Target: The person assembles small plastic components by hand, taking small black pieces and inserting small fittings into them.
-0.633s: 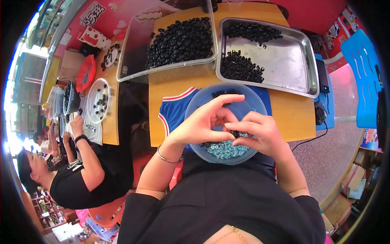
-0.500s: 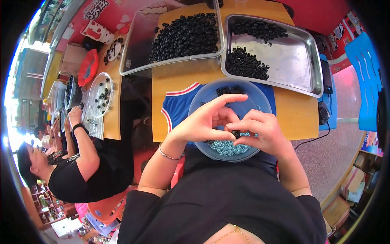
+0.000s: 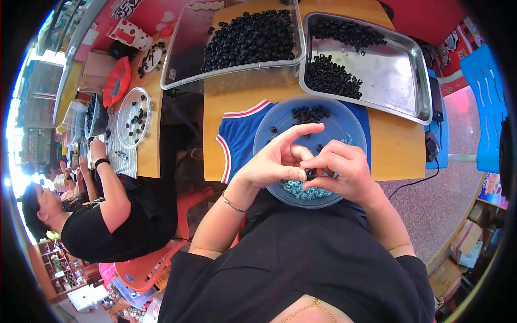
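My left hand (image 3: 274,161) and my right hand (image 3: 344,172) meet over the near edge of a round blue plastic lid (image 3: 344,126). Together they pinch a small black part (image 3: 310,173) between thumbs and fingertips; the left index finger sticks out straight. Under the hands, pale blue small pieces (image 3: 301,191) lie heaped in the lid. A few loose black parts (image 3: 309,113) rest at the lid's far side. The lid sits on a blue cloth with red and white trim (image 3: 237,134) on the wooden table (image 3: 398,148).
A clear tray heaped with black parts (image 3: 247,37) and a steel tray (image 3: 398,81) with more stand behind. Left, a person in black works at another table (image 3: 151,156) with plates and a red dish (image 3: 116,81). Blue chair (image 3: 487,107) at right.
The view has shifted slightly. My hands stay together over the lid, fingers working the small black part; the left index finger has straightened a little.
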